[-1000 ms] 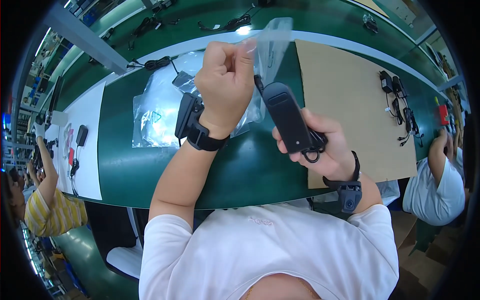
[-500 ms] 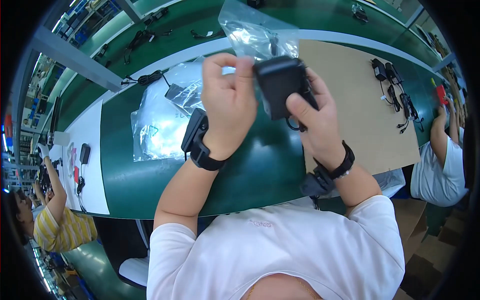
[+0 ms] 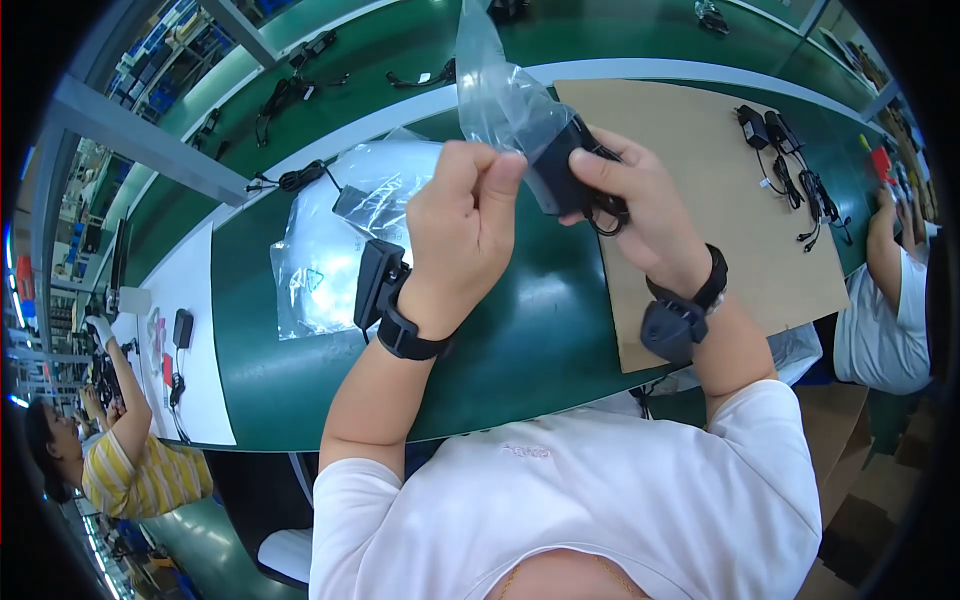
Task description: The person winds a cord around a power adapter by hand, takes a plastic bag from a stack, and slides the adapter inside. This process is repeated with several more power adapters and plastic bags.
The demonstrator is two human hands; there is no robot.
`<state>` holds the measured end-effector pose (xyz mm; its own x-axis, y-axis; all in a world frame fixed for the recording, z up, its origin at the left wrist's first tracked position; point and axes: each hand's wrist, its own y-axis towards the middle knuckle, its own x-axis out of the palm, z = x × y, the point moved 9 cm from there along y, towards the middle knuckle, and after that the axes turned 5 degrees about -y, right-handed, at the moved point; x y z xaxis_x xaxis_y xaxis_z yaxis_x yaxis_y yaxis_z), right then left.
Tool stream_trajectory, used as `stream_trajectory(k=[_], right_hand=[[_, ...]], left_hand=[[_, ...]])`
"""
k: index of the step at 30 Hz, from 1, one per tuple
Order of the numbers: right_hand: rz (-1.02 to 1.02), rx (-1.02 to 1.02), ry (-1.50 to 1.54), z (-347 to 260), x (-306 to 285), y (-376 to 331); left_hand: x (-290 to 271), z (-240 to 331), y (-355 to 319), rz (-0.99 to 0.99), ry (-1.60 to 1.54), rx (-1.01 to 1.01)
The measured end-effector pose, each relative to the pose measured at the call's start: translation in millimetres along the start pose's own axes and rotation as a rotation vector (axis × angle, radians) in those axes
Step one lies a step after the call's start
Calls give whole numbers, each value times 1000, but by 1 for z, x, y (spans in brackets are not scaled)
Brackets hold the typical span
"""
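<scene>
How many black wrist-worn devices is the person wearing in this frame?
2. One black wrist device is strapped to the left wrist, below the left hand; the other wrist device is on the right wrist, below the right hand. None seems hidden.

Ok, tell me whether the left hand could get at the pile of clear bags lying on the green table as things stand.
Probably yes, but not freely: the left hand is pinching the clear bag that the right hand is sliding the black adapter into. The pile of clear bags lies uncovered just left of it, with nothing between.
</scene>
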<state>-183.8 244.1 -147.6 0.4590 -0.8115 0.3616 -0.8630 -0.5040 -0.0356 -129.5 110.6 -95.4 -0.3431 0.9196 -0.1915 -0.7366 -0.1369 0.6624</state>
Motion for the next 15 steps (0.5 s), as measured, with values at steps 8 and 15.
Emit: stream_trajectory(k=[8,15], right_hand=[[13,90,768,10,5,8],[-216,-217,538,-12,31,10]], left_hand=[[31,-17,-20,-86,-81,-106],[40,-53,-22,-61,-557,-519]])
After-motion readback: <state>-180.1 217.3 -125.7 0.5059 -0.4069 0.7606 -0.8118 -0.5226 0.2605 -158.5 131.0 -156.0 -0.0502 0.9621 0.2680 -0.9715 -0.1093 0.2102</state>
